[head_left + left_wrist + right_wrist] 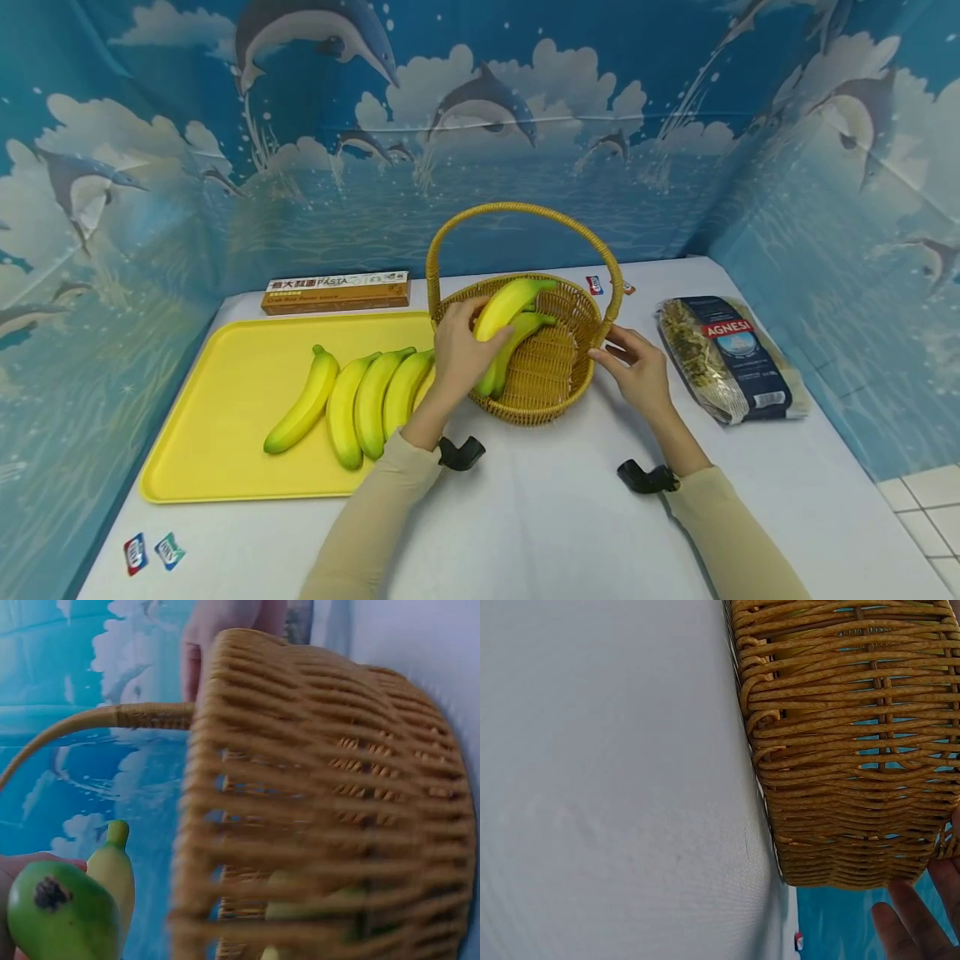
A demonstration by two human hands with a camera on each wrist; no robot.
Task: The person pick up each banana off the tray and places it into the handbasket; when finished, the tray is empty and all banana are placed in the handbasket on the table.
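Holding one banana point(504, 310) in my left grip point(459, 350), I have a second banana point(517, 337) under it in the one basket point(558, 398). Four bananas point(352, 404) lie left of that grip on the tray point(225, 392); my right grip point(636, 371) rests relaxed against the basket's side.

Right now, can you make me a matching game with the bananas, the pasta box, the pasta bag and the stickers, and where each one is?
Things:
1. banana in the left hand
2. four bananas
3. pasta box
4. pasta bag

Places:
A. on the yellow tray
B. on the table right of the basket
C. over the basket
D. behind the tray, by the back wall

Pairs: 1-C, 2-A, 3-D, 4-B. The stickers are extra: they lie at the table's near left corner.
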